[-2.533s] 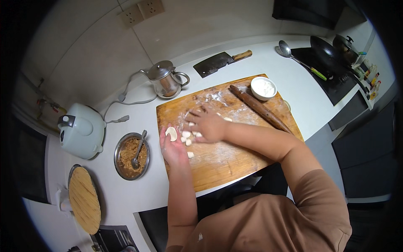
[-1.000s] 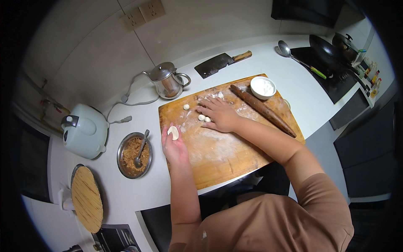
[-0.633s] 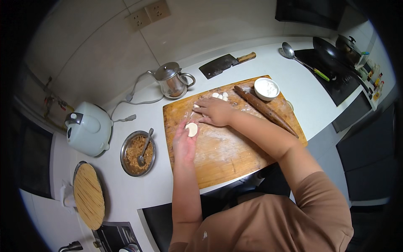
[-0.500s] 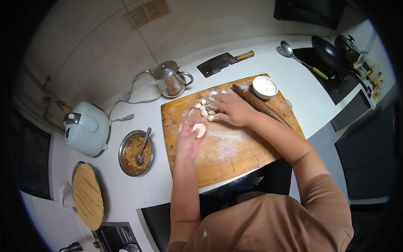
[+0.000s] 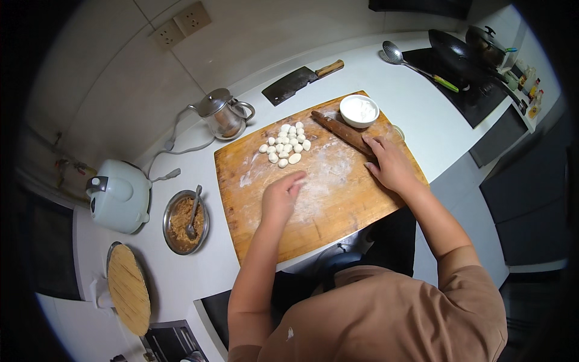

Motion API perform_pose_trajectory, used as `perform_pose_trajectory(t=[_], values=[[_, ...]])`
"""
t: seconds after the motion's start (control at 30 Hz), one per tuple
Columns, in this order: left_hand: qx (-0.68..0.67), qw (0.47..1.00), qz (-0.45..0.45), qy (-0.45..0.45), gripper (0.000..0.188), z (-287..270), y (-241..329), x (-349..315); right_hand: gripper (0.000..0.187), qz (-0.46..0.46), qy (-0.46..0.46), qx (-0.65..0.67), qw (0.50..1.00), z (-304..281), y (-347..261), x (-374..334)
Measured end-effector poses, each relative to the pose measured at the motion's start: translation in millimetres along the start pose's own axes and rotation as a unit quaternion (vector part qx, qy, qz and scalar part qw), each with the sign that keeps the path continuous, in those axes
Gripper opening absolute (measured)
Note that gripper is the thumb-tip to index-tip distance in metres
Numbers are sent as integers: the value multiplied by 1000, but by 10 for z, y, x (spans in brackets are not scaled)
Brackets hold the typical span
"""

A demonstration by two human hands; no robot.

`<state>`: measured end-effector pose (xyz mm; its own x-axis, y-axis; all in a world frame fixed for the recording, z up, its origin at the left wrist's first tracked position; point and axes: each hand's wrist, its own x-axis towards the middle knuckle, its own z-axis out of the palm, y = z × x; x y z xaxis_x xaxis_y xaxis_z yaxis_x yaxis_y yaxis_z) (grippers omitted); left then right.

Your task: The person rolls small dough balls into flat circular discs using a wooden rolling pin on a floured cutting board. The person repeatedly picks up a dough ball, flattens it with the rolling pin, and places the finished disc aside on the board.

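Observation:
My right hand (image 5: 392, 166) lies over the near end of the brown wooden rolling pin (image 5: 341, 131), fingers across it and thumb on its near side; the palm hides that end. Over the left middle of the floured wooden board (image 5: 253, 220), my left hand (image 5: 281, 198) is slightly blurred, its fingers stretched to the right and nothing visible in them. Just beyond it several small white dough pieces (image 5: 285, 145) sit in a cluster. One flatter dough piece (image 5: 294, 158) is at the cluster's near edge. A white bowl of flour (image 5: 360, 110) stands at the board's far right corner.
Left of the board are a metal bowl of filling (image 5: 181, 229) with a spoon, a round ridged tray (image 5: 128, 289) and a pale green appliance (image 5: 120, 199). Behind it are a steel kettle (image 5: 223, 117) and a cleaver (image 5: 292, 84). A skimmer (image 5: 393, 53) and wok (image 5: 452, 47) are far right.
My right hand has left the dough pieces and come to the rolling pin. The flattened dough disc no longer shows in my left hand, which has moved nearer to me. The whole view has shifted.

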<state>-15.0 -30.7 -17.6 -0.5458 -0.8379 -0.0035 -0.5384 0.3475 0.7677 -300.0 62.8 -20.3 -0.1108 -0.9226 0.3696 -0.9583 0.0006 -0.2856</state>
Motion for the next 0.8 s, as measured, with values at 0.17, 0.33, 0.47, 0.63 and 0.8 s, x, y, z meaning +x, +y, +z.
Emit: perform_pose_trajectory(t=[0.17, 0.33, 0.47, 0.63, 0.8], values=[[188, 974, 123, -40, 47, -90, -111, -174, 58, 15, -17, 3, 1000, 54, 64, 38], [319, 924, 182, -110, 57, 77, -171, -375, 57, 7, -26, 9, 1000, 30, 42, 50], [350, 927, 85, -106, 64, -32, -122, -417, 56, 15, -29, 16, 999, 21, 51, 33], [391, 913, -117, -10, 75, -353, -427, -288, 56, 1, -8, 2, 1000, 52, 67, 12], [352, 927, -127, 25, 77, -521, -632, 198, 54, -5, 3, -2, 1000, 75, 32, 23]])
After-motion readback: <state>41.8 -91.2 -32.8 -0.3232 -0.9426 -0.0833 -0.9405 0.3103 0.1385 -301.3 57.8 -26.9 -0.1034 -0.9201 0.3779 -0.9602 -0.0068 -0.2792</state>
